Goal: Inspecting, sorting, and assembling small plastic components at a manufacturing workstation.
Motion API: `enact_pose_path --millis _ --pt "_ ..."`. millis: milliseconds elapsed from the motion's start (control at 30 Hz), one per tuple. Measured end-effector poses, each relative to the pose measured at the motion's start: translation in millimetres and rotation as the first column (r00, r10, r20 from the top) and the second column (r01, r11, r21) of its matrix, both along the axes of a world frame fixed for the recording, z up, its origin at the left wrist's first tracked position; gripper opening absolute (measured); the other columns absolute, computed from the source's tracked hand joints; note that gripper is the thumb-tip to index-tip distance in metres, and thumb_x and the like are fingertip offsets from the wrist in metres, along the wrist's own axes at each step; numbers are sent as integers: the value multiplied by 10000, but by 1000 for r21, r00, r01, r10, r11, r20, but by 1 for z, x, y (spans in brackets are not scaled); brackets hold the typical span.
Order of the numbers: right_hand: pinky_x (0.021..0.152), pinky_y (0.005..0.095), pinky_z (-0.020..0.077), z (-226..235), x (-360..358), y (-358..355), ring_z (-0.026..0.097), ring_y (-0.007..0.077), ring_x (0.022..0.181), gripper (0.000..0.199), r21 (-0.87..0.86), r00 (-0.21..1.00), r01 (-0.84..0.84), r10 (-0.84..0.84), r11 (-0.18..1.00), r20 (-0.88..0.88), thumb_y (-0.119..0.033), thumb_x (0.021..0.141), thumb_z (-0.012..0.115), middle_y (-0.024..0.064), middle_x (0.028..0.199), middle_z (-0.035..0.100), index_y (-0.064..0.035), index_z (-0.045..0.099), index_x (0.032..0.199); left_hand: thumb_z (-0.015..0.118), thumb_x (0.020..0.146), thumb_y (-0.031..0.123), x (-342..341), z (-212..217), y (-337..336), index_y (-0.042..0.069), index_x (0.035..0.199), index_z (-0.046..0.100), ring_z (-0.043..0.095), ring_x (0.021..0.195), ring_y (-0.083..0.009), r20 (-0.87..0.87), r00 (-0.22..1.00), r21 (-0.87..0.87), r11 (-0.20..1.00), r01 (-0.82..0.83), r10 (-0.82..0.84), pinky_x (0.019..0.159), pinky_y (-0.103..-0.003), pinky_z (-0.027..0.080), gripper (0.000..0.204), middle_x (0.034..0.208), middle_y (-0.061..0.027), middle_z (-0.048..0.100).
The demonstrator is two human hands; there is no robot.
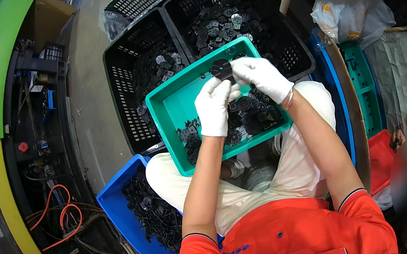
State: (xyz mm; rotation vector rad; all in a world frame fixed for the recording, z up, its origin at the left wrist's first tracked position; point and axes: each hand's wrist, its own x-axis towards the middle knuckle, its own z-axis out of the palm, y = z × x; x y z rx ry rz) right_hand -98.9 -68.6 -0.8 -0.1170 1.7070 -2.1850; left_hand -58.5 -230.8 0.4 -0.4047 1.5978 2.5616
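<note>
A dark, round, flat plastic part (220, 67) is held up over the far half of a green tray (175, 155). My right hand (262, 77), in a white glove, pinches the disc at its right edge. From below left, my gloved left hand (212, 105) has its fingers closed at the disc's lower edge; the fingertips partly hide the contact. The tray rests across my lap. Beneath my hands, its near half holds a heap of black plastic parts (251, 114), with smaller black pieces (191, 134) toward the left side.
Two black mesh crates (127, 93) filled with dark parts stand beyond the tray. A blue bin (120, 205) of thin black pieces sits at my left, near a machine with orange hose (68, 206). To the right are a red tray (379, 164) and a blurred person.
</note>
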Motion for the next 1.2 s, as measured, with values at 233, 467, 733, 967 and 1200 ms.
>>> enact_pose_path --millis 233,467,733,967,1200 --pt "771 233 512 -10 -11 14 622 124 871 321 -96 919 392 -385 915 85 -209 981 495 104 1024 650 39 574 1169 606 931 239 -81 13 -85 -53 1074 571 631 842 -203 -26 958 -11 959 -284 284 744 -293 545 327 981 -151 598" --pt "754 240 509 -12 -15 17 619 129 853 314 -205 874 482 -484 852 41 -180 975 491 123 1024 645 58 563 1168 693 779 210 -52 -52 1 65 1095 616 598 929 -308 -268 883 -902 422 -89 -386 835 -383 486 356 1030 -153 593" --pt "744 236 502 -20 -14 22 613 115 841 302 -195 910 412 -395 890 121 -201 965 505 93 1013 645 29 580 1146 652 844 89 -49 -57 40 -20 975 576 552 564 -70 147 942 -516 789 332 -300 511 -227 469 187 737 -28 598" --pt "639 243 471 3 -2 18 549 82 696 306 287 997 -20 -2 958 78 -283 896 573 40 865 620 -21 639 1040 559 892 51 -34 -2 3 -103 1202 523 628 678 -143 -1 981 -309 933 184 -194 598 -248 522 347 908 -148 648" --pt "731 254 520 19 5 16 625 103 811 234 131 984 -175 167 976 65 -163 886 599 41 913 642 -1 619 1052 576 895 49 -27 14 1 -114 1224 501 631 724 -156 6 992 -188 974 123 -124 621 -250 522 375 948 -136 642"
